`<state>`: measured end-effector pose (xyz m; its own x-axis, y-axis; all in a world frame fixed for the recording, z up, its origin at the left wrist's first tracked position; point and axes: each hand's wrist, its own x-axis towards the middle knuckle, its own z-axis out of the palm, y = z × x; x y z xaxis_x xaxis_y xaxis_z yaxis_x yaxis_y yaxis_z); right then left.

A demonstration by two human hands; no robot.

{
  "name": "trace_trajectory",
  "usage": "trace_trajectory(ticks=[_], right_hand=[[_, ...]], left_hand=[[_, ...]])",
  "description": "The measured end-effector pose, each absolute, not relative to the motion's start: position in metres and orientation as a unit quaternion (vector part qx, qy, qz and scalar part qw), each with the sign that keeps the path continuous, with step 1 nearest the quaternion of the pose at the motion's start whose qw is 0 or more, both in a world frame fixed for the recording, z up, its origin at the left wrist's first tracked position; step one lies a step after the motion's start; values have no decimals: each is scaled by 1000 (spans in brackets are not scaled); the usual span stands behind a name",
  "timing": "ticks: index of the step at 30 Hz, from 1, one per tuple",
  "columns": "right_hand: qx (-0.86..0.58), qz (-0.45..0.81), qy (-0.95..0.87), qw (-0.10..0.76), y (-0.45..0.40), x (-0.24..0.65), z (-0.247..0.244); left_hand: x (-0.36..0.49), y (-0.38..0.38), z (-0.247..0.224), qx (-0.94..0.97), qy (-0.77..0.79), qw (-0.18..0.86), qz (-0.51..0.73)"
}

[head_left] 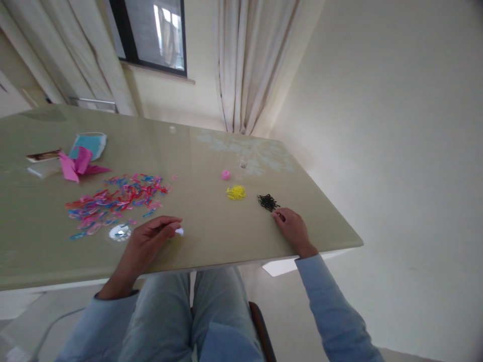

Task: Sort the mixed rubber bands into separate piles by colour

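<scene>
My left hand (149, 240) is just above the table near the front edge, thumb and fingertips pressed together. A small white spot (180, 232) shows at these fingertips; whether it is a held thing or a shine on the tabletop is unclear. My right hand (293, 227) rests by the pile of small black loop-like pieces (267, 202), its fingers closed at the pile's near edge. Whatever is pinched there is too small to make out. Left of the black pile lies a heap of small yellow pieces (236, 192), with a round pink container or cap (225, 175) behind it.
A wide scatter of red, blue and pink loop-like pieces (124, 196) covers the table's left part. Behind it lie a folded pink paper shape (81, 163) and a blue face mask (88, 146). A small clear box (243, 164) stands farther back. The wall (396, 151) borders the right.
</scene>
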<state>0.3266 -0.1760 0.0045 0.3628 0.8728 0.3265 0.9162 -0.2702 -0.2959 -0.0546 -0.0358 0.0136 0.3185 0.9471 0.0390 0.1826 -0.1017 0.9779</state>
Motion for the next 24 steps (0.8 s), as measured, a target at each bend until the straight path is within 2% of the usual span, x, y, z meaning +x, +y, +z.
trace_trajectory(ticks=[6,24], right_hand=[[-806,-79,-561,172,-164,329,5],[-782,-125,-573,210,-158,320,0]], left_hand=[[-53,-37,17,622,445,519,382],[-52,-37,14,631,429,513,393]])
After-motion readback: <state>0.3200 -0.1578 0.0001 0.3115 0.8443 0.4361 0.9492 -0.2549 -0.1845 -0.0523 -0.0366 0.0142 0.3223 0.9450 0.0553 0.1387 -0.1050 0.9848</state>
